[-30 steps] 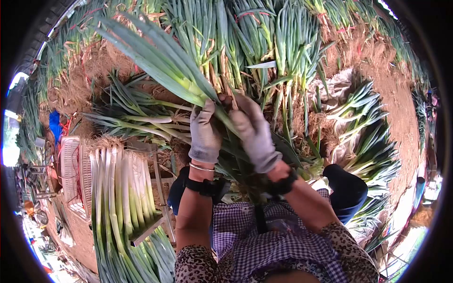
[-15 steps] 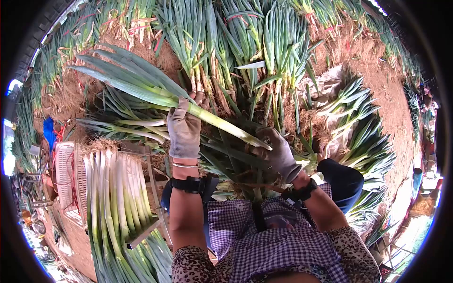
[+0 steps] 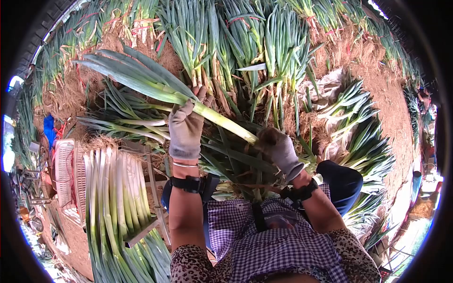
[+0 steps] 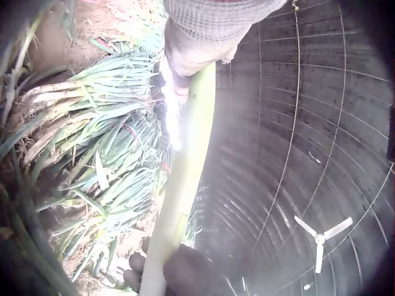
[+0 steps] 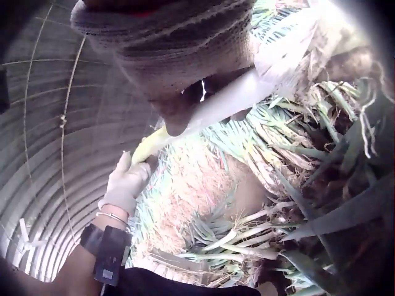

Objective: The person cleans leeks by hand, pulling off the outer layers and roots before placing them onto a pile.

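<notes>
A large green onion (image 3: pixel 225 126) slants across the head view, its leaves to the upper left and its pale end to the lower right. My gloved left hand (image 3: pixel 186 132) grips it just below the leaves. My gloved right hand (image 3: pixel 282 153) holds the pale lower end, whose tip is hidden behind the fingers in the head view. In the right wrist view, the white shank (image 5: pixel 228 98) passes between the thumb and fingers. The left wrist view shows the smooth pale stalk (image 4: pixel 185 148) running between both hands.
Bundles of green onions (image 3: pixel 240 42) stand along the back. Trimmed stalks (image 3: pixel 115 188) lie in a metal rack at left, beside a pale plastic crate (image 3: pixel 66 174). Loose onions (image 3: pixel 141 122) lie behind the rack, and more (image 3: pixel 368 151) are piled at right by my knee.
My right hand has moved from beside the left hand down to the green onion's lower end and now grips it there. The left hand has shifted slightly left and down, still holding the onion.
</notes>
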